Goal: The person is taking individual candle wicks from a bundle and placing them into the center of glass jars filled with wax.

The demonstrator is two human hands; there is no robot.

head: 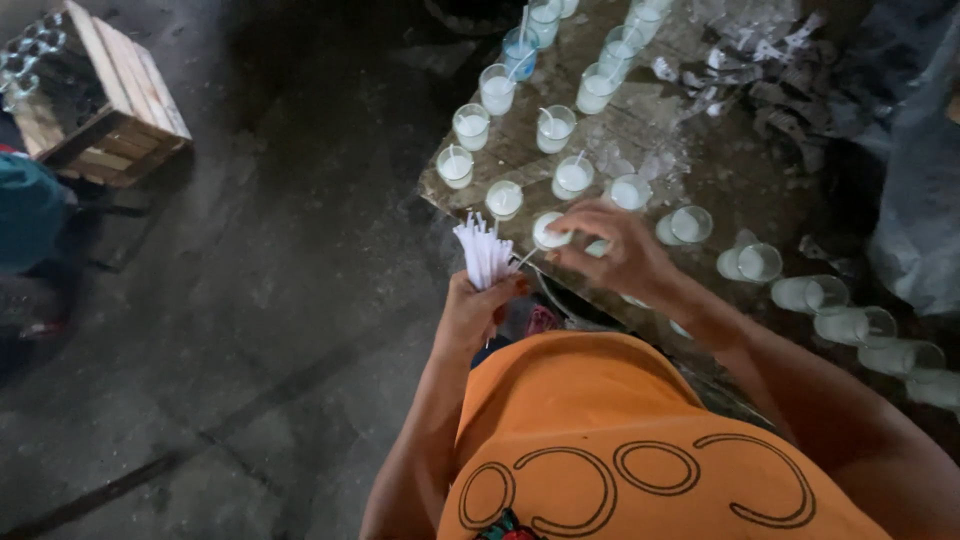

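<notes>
The left hand (478,310) is closed around a bundle of thin white sticks (483,250). The fingers wrap the lower end of the bundle, and the upper ends stand out above the fist and spread a little, like a small fan. The bundle is held upright, near the near left corner of the table (700,160).

The right hand (615,245) is just to the right of the bundle, over the near edge of the table. Its fingers are bent together and pinch one thin stick (528,258) that points left, toward the bundle. The fingertips lie beside a small glass with white wax (549,231); I cannot tell if they touch this glass. Another glass is partly hidden under the palm.

Farther on the table, many small glasses with white wax stand in two rows (520,110) that go away to the far side. Several of them have a white stick standing in the middle. One glass in the far part looks blue (519,50). To the right, along the near edge, more glasses (830,310) lie on their side in a line.

On the far right part of the table there is a heap of white and grey scraps (760,70). The person wears an orange shirt (600,440). On the dark floor, far left, stands a wooden crate (95,95) with some empty glasses in it.
</notes>
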